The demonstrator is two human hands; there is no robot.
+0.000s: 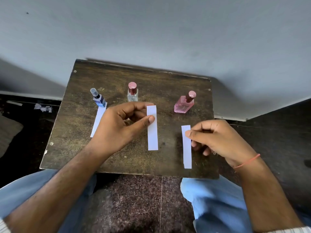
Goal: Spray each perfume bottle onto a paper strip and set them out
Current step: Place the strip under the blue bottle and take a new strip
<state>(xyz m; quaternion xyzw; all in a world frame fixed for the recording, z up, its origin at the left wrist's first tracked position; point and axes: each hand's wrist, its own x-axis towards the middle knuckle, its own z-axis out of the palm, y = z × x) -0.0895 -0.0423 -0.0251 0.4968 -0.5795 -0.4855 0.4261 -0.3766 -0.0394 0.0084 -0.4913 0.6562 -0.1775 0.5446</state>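
Observation:
Three perfume bottles stand in a row on the dark wooden board: a small blue bottle with a clear cap at left, a clear bottle with a dark red cap in the middle, a pink bottle at right. One white paper strip lies flat in front of the blue bottle, partly hidden by my left hand. My left hand pinches a second strip near its top. My right hand pinches a third strip near its top.
The board rests low over a speckled stone floor, with my knees in blue trousers either side. A grey wall rises just behind the board. Crumpled paper scraps lie on the floor at left.

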